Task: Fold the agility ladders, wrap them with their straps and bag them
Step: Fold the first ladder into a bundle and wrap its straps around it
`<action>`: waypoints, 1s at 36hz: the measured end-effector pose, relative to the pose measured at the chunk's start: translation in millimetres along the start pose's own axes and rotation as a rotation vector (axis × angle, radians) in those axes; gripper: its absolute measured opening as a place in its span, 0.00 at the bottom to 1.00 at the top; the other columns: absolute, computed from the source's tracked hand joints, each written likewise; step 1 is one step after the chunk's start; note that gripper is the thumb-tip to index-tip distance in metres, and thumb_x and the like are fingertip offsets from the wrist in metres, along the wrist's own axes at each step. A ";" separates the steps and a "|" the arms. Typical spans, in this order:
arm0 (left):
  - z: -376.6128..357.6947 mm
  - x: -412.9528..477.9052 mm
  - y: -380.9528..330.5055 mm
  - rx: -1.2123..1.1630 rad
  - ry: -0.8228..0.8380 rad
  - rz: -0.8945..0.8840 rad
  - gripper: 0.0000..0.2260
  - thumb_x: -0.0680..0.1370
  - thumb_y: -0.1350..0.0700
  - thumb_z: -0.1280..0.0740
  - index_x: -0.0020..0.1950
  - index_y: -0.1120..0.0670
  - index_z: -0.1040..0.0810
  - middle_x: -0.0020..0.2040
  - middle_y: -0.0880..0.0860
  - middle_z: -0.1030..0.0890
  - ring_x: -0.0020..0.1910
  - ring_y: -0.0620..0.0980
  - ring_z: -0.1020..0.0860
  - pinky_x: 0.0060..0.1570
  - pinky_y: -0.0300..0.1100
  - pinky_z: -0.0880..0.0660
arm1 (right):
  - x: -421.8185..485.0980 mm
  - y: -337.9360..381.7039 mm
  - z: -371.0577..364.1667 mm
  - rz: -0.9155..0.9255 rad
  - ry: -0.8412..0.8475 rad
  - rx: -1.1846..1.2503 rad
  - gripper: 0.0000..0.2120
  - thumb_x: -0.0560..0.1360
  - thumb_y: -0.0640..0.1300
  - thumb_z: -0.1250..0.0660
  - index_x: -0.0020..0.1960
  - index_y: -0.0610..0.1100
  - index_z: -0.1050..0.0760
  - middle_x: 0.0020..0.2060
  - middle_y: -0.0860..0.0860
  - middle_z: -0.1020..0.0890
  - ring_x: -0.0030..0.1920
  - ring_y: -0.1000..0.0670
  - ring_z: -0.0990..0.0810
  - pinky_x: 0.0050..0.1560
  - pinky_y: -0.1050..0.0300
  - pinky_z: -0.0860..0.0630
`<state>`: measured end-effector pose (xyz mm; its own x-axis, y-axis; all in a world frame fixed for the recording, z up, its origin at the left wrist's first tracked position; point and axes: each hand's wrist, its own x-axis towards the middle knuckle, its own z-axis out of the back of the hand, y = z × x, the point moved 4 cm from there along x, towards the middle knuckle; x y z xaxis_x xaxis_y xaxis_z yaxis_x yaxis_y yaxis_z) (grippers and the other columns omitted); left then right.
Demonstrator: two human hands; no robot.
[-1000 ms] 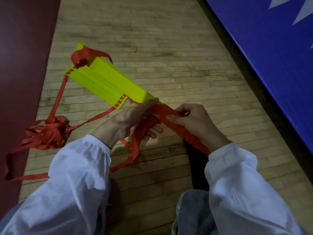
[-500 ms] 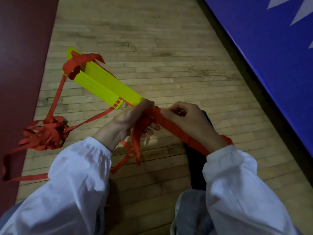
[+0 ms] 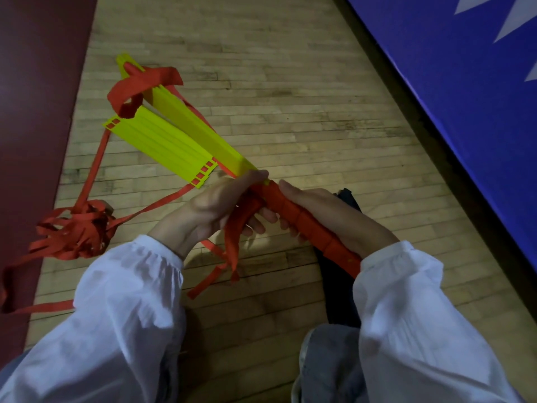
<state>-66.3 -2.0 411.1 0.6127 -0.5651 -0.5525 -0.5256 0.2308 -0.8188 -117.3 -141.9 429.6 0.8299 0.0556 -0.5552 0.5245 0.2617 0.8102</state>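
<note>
A stack of yellow ladder rungs [image 3: 171,141] points away from me over the wooden floor, its far ends fanned apart. Red strap [image 3: 305,225] is wound in tight turns round the near end of the stack. My right hand [image 3: 328,210] grips that wrapped end. My left hand [image 3: 215,207] holds the stack just beyond the wrapping, with loose red strap ends [image 3: 235,242] hanging from its fingers. More red strap [image 3: 139,82] loops over the far end of the rungs. A tangled heap of red strap [image 3: 78,234] lies on the floor to my left.
A dark red mat [image 3: 35,112] borders the floor on the left. A blue mat with white shapes [image 3: 465,97] runs along the right. A dark bag or cloth [image 3: 340,286] lies on the floor under my right forearm. My knee in grey trousers [image 3: 328,365] is below.
The rung stack has swung up and its far ends have fanned apart. My right hand has slid closer along the wrapped strap toward my left hand.
</note>
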 end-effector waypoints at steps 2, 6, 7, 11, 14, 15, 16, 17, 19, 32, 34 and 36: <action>1.0 -2.3 0.0 -0.006 0.022 0.025 0.23 0.80 0.41 0.43 0.47 0.60 0.21 0.35 0.56 0.18 0.26 0.52 0.22 0.25 0.39 0.25 | 0.0 0.6 0.7 0.013 -0.023 0.009 0.26 0.77 0.60 0.40 0.50 0.37 0.20 0.35 0.47 0.17 0.32 0.53 0.20 0.33 0.61 0.23; 3.7 -10.1 -2.7 -0.008 0.063 0.067 0.26 0.73 0.37 0.39 0.49 0.60 0.22 0.34 0.60 0.20 0.26 0.54 0.21 0.26 0.42 0.22 | 1.0 0.6 3.1 0.070 -0.077 0.003 0.23 0.76 0.59 0.37 0.53 0.40 0.20 0.34 0.48 0.18 0.33 0.53 0.21 0.34 0.60 0.25; 5.2 -11.2 -3.2 0.015 0.061 0.069 0.28 0.70 0.35 0.39 0.49 0.61 0.23 0.33 0.61 0.20 0.26 0.55 0.21 0.26 0.42 0.22 | 1.2 0.5 4.4 0.083 -0.095 -0.012 0.21 0.76 0.60 0.36 0.53 0.42 0.20 0.34 0.49 0.18 0.33 0.53 0.22 0.36 0.59 0.26; 9.3 -11.6 -3.4 0.041 0.063 0.075 0.32 0.68 0.33 0.39 0.49 0.63 0.24 0.34 0.61 0.21 0.22 0.53 0.24 0.23 0.40 0.24 | 1.7 0.1 9.7 0.101 -0.156 -0.031 0.19 0.73 0.61 0.33 0.51 0.46 0.19 0.33 0.51 0.20 0.31 0.57 0.24 0.34 0.60 0.29; 9.4 -11.2 -3.8 0.020 0.073 0.086 0.30 0.72 0.35 0.41 0.48 0.63 0.24 0.33 0.61 0.21 0.21 0.51 0.26 0.21 0.37 0.26 | 2.3 0.2 9.2 0.102 -0.175 -0.036 0.18 0.72 0.60 0.32 0.50 0.45 0.19 0.32 0.53 0.20 0.30 0.59 0.25 0.31 0.65 0.29; 9.6 -10.9 -4.4 0.018 0.066 0.081 0.29 0.74 0.36 0.41 0.47 0.63 0.23 0.33 0.60 0.21 0.20 0.51 0.26 0.20 0.37 0.26 | 2.6 0.2 8.7 0.100 -0.181 -0.038 0.18 0.72 0.60 0.32 0.50 0.46 0.19 0.33 0.54 0.20 0.30 0.60 0.24 0.31 0.67 0.29; 10.1 -10.3 -4.9 0.021 0.058 0.073 0.28 0.76 0.36 0.42 0.47 0.63 0.23 0.32 0.60 0.21 0.19 0.50 0.26 0.19 0.36 0.27 | 3.1 0.2 8.4 0.097 -0.186 -0.047 0.18 0.72 0.60 0.32 0.50 0.46 0.19 0.34 0.55 0.20 0.31 0.61 0.24 0.32 0.67 0.30; 10.1 -9.8 -5.3 0.029 0.052 0.068 0.28 0.77 0.37 0.42 0.46 0.63 0.23 0.31 0.59 0.21 0.19 0.50 0.27 0.18 0.36 0.28 | 3.4 0.0 8.2 0.091 -0.192 -0.061 0.19 0.71 0.61 0.32 0.52 0.47 0.19 0.36 0.55 0.20 0.33 0.60 0.23 0.33 0.66 0.30; 10.2 -8.7 -5.5 0.046 0.041 0.063 0.27 0.77 0.37 0.43 0.46 0.62 0.22 0.31 0.58 0.21 0.19 0.49 0.27 0.18 0.35 0.30 | 4.1 -0.3 7.4 0.084 -0.203 -0.085 0.21 0.71 0.62 0.31 0.55 0.47 0.20 0.39 0.54 0.19 0.37 0.58 0.23 0.36 0.65 0.31; 11.6 -1.3 -3.9 -0.007 -0.070 -0.036 0.17 0.82 0.52 0.42 0.43 0.62 0.22 0.29 0.55 0.20 0.18 0.46 0.29 0.16 0.33 0.33 | 7.1 -0.2 3.8 0.095 -0.239 -0.152 0.15 0.70 0.58 0.28 0.50 0.50 0.22 0.47 0.52 0.19 0.46 0.55 0.20 0.41 0.64 0.25; 10.7 -1.0 -3.6 -0.009 -0.073 -0.032 0.17 0.82 0.53 0.42 0.41 0.62 0.22 0.29 0.55 0.20 0.17 0.46 0.29 0.16 0.32 0.34 | 7.2 -1.4 4.7 0.088 -0.233 -0.162 0.16 0.69 0.58 0.28 0.52 0.50 0.22 0.48 0.52 0.19 0.46 0.54 0.20 0.42 0.63 0.25; 10.9 -1.1 -2.9 -0.001 -0.071 -0.028 0.16 0.82 0.54 0.41 0.40 0.61 0.22 0.29 0.54 0.19 0.17 0.46 0.28 0.15 0.33 0.33 | 6.6 -2.8 5.8 0.073 -0.194 -0.185 0.19 0.70 0.59 0.29 0.55 0.50 0.23 0.48 0.52 0.19 0.46 0.54 0.20 0.43 0.63 0.25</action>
<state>-59.0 6.7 412.4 0.6673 -0.5137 -0.5392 -0.5081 0.2154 -0.8340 -112.1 -147.9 424.7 0.8945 -0.1006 -0.4357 0.4332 0.4367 0.7885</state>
